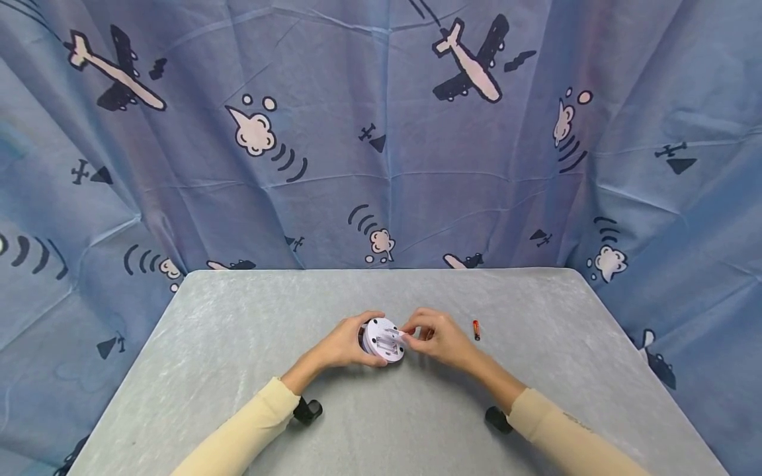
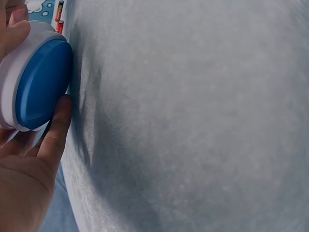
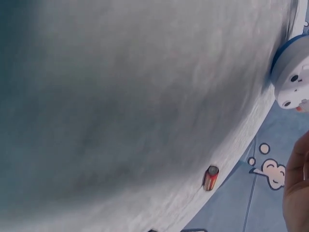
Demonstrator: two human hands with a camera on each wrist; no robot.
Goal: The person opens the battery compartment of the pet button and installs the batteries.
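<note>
My left hand [image 1: 348, 342] grips a round white push light [image 1: 376, 324] by its rim, thumb and fingers on opposite sides. The light is tilted, its back with an uncovered battery compartment facing up and right. Its blue domed side [image 2: 46, 84] shows in the left wrist view, one fingertip against the dome's edge. Thumb and index finger of my right hand [image 1: 439, 337] pinch a small white cover [image 1: 401, 334] at the compartment. Part of that cover is hidden by the fingers. A red battery [image 1: 476, 330] lies on the table to the right of that hand.
A grey cloth-topped table [image 1: 250, 311] lies under both hands. Behind it hangs a blue curtain [image 1: 333, 198] printed with planes and clouds. Black wrist mounts [image 1: 307, 411] show below the forearms.
</note>
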